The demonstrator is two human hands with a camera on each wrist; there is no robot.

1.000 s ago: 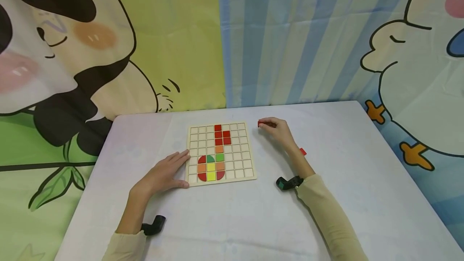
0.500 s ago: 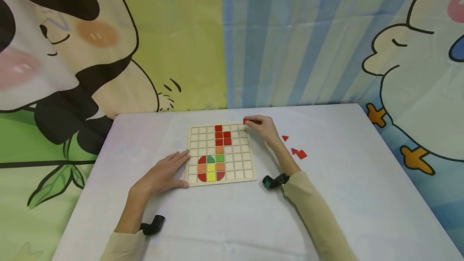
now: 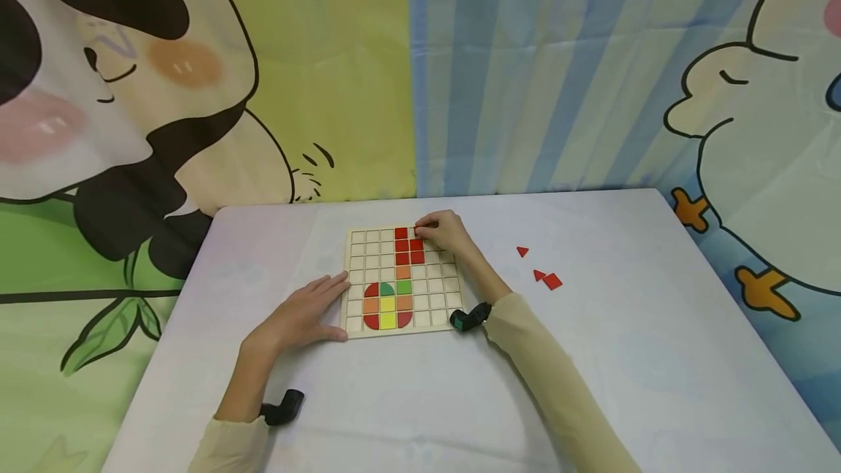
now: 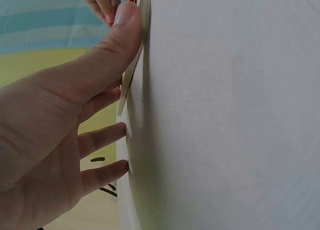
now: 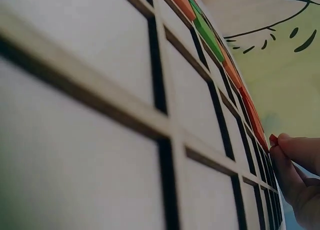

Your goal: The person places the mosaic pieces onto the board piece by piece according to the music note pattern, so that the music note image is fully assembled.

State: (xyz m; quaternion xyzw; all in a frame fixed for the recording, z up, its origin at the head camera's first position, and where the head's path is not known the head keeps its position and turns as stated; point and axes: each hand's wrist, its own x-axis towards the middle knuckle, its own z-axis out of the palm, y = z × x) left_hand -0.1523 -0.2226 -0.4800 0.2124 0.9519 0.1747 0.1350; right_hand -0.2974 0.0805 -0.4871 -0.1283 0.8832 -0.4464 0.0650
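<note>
A square wooden grid board (image 3: 434, 299) lies on the table. Red, orange, green and yellow tiles fill some of its cells, with red square tiles (image 3: 402, 246) near the top. My right hand (image 3: 447, 231) is over the board's top edge, pinching a small red tile (image 5: 273, 139) between thumb and fingertips. That tile is just right of the topmost red square, mostly covered by the fingers. My left hand (image 3: 296, 316) rests along the board's left edge, thumb and fingers spread; in the left wrist view its thumb (image 4: 125, 28) lies against the board's side.
Right of the board lie two red triangular tiles, one farther back (image 3: 522, 251) and one (image 3: 539, 275) beside a red square tile (image 3: 553, 281). A white cloth (image 3: 394, 400) covers the table. Behind it hangs a cartoon-printed curtain (image 3: 499, 93).
My right hand has moved left from the bare table to the board's top row, carrying the red tile. The loose red tiles beneath that arm have come into sight. My left hand stays put.
</note>
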